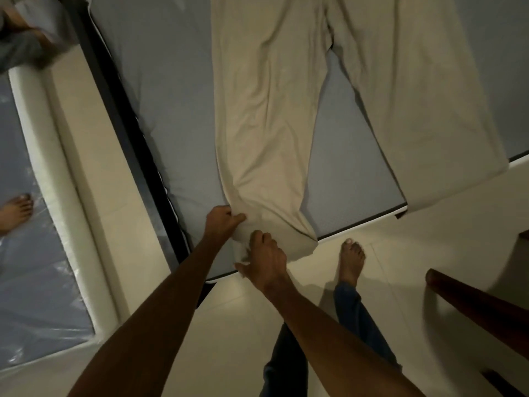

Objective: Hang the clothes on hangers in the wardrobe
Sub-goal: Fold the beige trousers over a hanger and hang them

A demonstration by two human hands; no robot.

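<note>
Both hands, left hand (220, 222) and right hand (264, 257), pinch trousers (266, 116) hem | mattress (160, 96) edge | floor (386, 253) beside

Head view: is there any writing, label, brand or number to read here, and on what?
None can be read.
The beige trousers show no label or tag.
The grey mattress shows no print.
The plastic-wrapped mattress on the floor shows only glare.

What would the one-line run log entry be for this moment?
stage: gathering trouser cuff | left hand: grips beige trousers | right hand: grips same cuff | trousers: flat on grey mattress | hanger: none visible
</note>
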